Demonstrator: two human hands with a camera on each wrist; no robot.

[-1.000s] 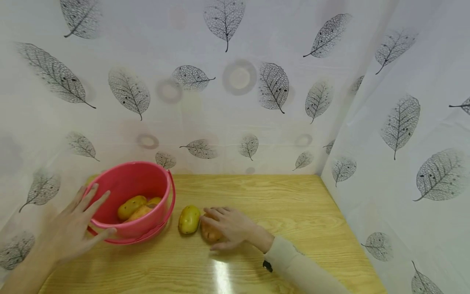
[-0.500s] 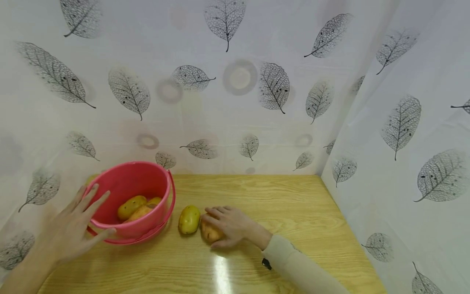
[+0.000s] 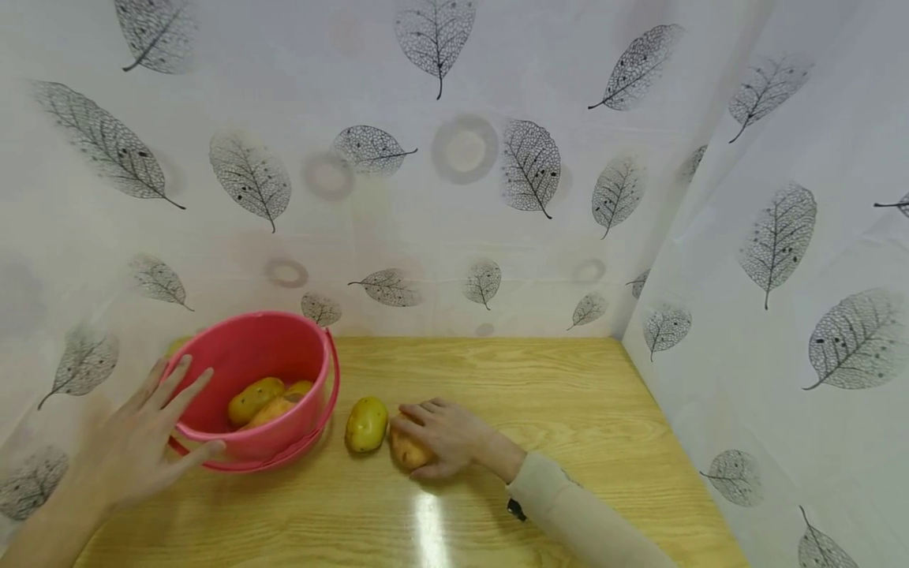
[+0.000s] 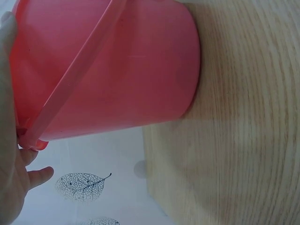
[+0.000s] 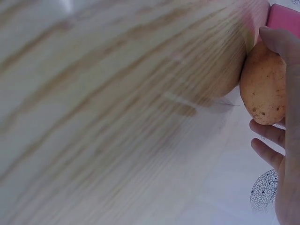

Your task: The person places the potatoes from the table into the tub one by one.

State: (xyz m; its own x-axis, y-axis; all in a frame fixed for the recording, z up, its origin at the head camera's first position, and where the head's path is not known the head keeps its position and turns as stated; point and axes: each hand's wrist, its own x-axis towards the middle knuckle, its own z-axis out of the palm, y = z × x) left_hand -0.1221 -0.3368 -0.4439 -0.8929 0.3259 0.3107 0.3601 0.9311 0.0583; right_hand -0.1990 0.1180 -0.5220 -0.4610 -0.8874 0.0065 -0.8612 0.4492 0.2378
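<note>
A pink bucket [image 3: 263, 451] stands on the left of the table with several potatoes [image 3: 254, 398] inside. My left hand [image 3: 135, 442] rests against its near-left rim, fingers spread and straight. In the left wrist view that hand [image 4: 10, 173] lies along the rim where the handle [image 4: 70, 84] joins. On the tabletop, my right hand [image 3: 450, 435] grips a tan potato [image 3: 408, 451] between thumb and fingers. The right wrist view shows this potato [image 5: 263, 86] low over the wood, the thumb on one side and fingertips on the other. A yellow-green potato [image 3: 366, 424] lies just left of it.
The wood-grain table [image 3: 511, 379] meets a white leaf-printed curtain [image 3: 454, 229] at the back. Another curtain panel [image 3: 753, 331] runs down the right side. The bucket's handle [image 3: 334, 386] hangs down around its right and front.
My right hand's thumb and the tan potato have shifted very slightly to the right, away from the yellow-green potato. The left hand and bucket stay as they were.
</note>
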